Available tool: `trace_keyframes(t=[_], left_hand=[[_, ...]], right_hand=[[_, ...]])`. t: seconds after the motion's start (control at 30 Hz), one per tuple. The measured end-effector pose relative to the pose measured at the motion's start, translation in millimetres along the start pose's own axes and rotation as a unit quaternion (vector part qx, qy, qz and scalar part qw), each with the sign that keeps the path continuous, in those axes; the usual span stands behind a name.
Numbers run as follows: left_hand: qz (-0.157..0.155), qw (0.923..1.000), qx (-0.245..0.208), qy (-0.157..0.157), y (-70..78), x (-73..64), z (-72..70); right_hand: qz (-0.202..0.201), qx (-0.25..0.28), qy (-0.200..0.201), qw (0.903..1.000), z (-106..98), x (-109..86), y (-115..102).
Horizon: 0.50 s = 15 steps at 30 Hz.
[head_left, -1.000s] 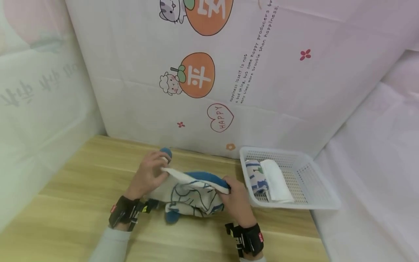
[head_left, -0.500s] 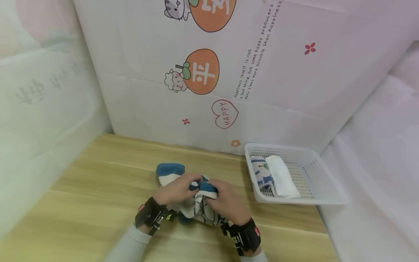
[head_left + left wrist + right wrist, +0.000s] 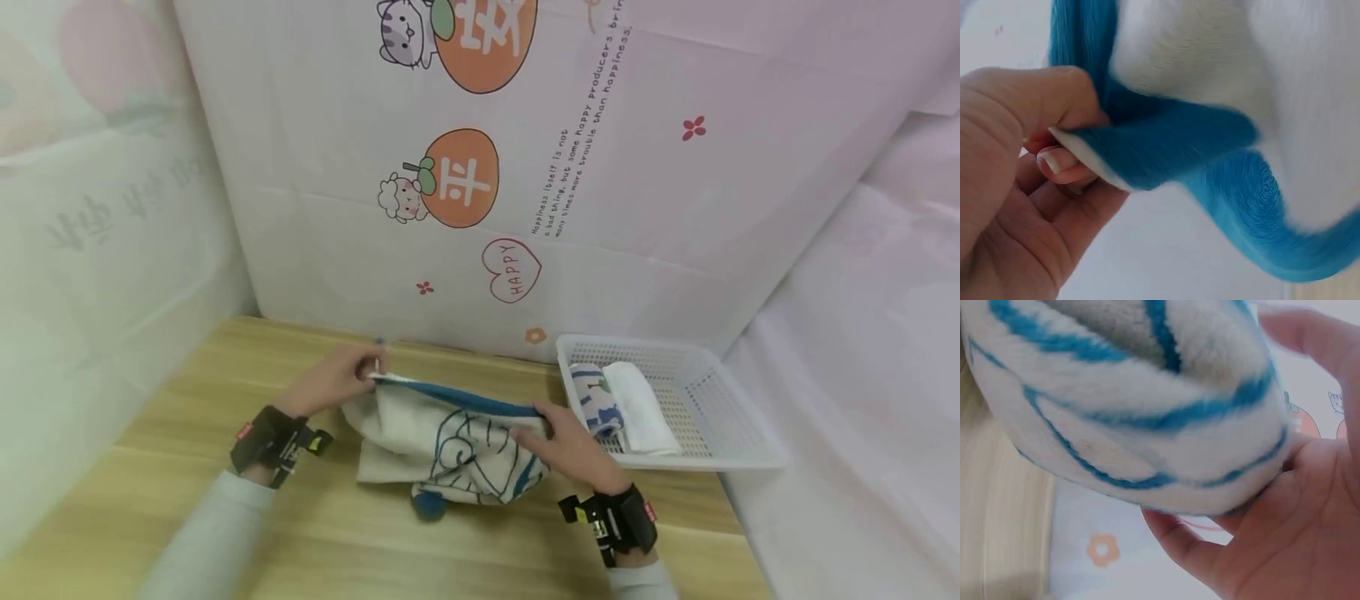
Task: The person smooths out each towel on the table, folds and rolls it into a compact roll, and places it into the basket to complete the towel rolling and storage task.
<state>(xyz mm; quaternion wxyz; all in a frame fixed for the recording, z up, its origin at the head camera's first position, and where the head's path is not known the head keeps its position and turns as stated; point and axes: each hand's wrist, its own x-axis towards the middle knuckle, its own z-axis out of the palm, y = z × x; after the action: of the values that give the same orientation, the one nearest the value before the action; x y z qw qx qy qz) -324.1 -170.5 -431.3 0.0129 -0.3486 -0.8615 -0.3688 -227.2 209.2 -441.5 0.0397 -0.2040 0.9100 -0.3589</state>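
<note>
Head view: I see a white plush towel with blue borders and blue line drawings (image 3: 408, 427) hanging between both hands over a pale wood-grain worktop (image 3: 390, 562); I cannot tell how much of its lower folds touches the surface.
Left hand (image 3: 328, 385): grasping one end of the towel's blue border, thumb against fingers.
Right hand (image 3: 568, 446): grasping the other end, thumb on the near face.
Stretched border: it slopes down toward the right hand, so I would level the two grips and draw them apart evenly.
Bunched folds: the underside looks crumpled; I judge that a gentle shake, fingers near the corners, would smooth it best.
Basket side: a white perforated plastic basket (image 3: 697, 462) sits just beyond the right hand, bearing a rolled blue-patterned cloth (image 3: 597, 400) and a folded white cloth (image 3: 641, 408), so I would swing little that way.
Backdrop: white printed fabric (image 3: 330, 258) rises at the worktop's far edge and limits reach forward.
Roomier sides: leftward and toward the person.
</note>
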Motion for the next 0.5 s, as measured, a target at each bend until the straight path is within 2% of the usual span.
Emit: trace_keyframes(t=[0.17,0.3,0.4,0.47,0.5], left_hand=[[0.0,0.9963,0.068,0.052,-12.9,1.4,-26.1],[-0.007,0.9856,0.13,0.108,-22.2,2.9,-51.6],[-0.045,0.9785,0.151,0.133,-22.5,0.0,-83.6],[-0.058,0.9693,0.173,0.165,-21.0,-2.4,-109.4],[-0.055,0.9643,0.18,0.187,-19.9,-3.9,-122.3]], right_hand=[[-0.025,-0.007,-0.021,0.9995,-22,13.7,1],[-0.038,-0.026,-0.015,0.9988,-41,27.5,-3],[-0.048,-0.031,-0.012,0.9983,-60,38.1,-11],[-0.05,-0.033,0.0,0.9982,-75,44.1,-18],[-0.057,-0.04,0.013,0.9975,-82,46.8,-21]])
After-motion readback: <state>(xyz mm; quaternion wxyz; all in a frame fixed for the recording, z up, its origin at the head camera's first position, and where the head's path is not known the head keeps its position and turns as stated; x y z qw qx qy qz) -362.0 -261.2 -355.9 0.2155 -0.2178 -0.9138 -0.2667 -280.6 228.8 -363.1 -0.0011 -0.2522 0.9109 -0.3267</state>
